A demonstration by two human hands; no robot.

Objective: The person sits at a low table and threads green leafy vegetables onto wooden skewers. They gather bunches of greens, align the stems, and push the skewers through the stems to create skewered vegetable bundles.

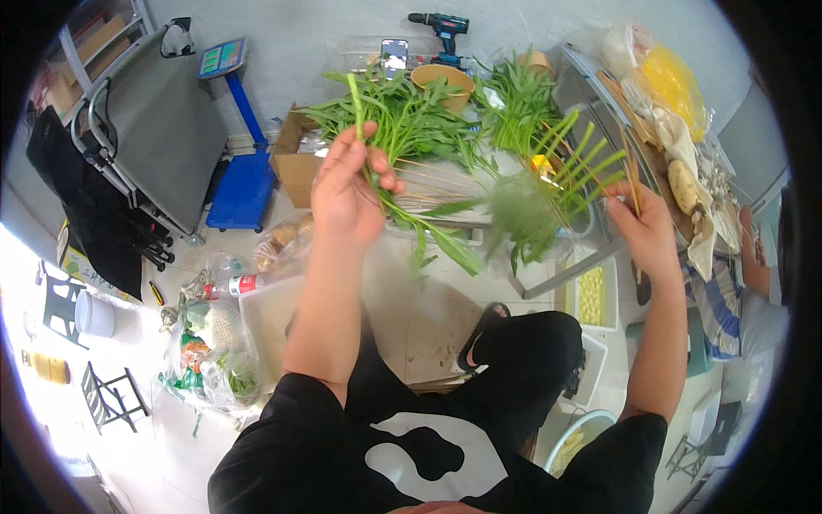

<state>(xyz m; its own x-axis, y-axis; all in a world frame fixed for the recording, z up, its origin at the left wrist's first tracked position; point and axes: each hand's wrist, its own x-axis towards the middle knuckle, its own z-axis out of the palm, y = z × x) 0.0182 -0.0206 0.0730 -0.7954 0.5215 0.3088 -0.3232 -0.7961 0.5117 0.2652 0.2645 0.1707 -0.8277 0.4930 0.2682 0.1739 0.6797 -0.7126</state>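
My left hand [350, 186] pinches a green leafy-vegetable stem [355, 99], likely water spinach; its cut end points up and its leaves hang below my fingers. My right hand [645, 225] grips thin wooden skewers [631, 168]. Several cut green stems [583, 157] fan out beside it, apparently threaded on a skewer, with their leaves [526, 212] blurred by motion. A large heap of leafy greens [411, 115] lies on the table beyond my hands, and a second bunch [520, 115] lies to its right. Loose skewers [437, 180] rest in front of the heap.
A tan tub [443, 83], a phone [394, 58] and a cordless drill [443, 29] stand at the table's back. A blue platform scale [241, 189] is left. Bagged vegetables [215, 353] sit on the floor. At right, another person's arm [754, 250] shows beside a laden table [674, 160].
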